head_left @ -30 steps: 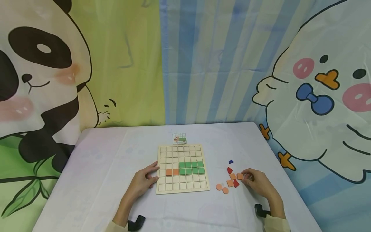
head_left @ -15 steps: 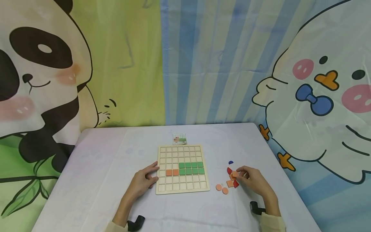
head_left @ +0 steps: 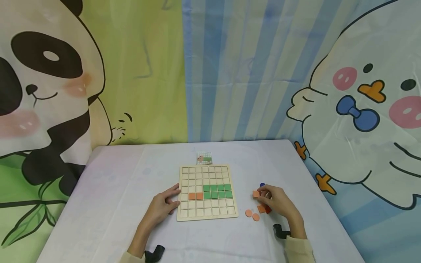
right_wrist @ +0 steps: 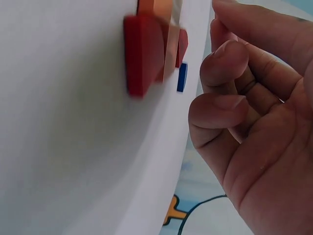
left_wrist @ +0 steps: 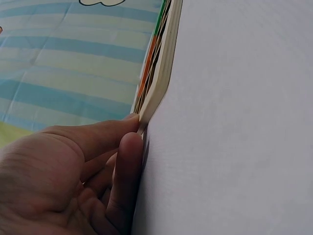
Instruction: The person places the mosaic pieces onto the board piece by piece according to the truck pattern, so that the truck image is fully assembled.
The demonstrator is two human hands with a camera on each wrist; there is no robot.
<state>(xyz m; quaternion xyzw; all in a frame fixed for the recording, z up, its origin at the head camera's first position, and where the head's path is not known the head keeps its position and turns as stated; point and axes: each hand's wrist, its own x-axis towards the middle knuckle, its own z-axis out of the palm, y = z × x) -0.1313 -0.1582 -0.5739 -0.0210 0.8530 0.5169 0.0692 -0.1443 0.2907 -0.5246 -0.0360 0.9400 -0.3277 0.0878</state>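
A wooden grid board lies mid-table, with green square tiles and two orange tiles in its cells. My left hand rests at the board's left edge; in the left wrist view the thumb touches the board's rim. Between thumb and fingertips, my right hand pinches a light orange square tile over the loose pieces. Under that hand, another orange square and a red piece show partly. The right wrist view has a red piece close by; the pinched tile is not clear there.
Two orange discs lie nearer the front. A blue piece sits behind the right hand, mostly hidden in the head view. A small printed card is just beyond the board. Patterned cloths hang behind the white table.
My right hand has moved left with the orange square tile, from the right side of the loose pieces to over them, covering some. The left hand and board have stayed put.
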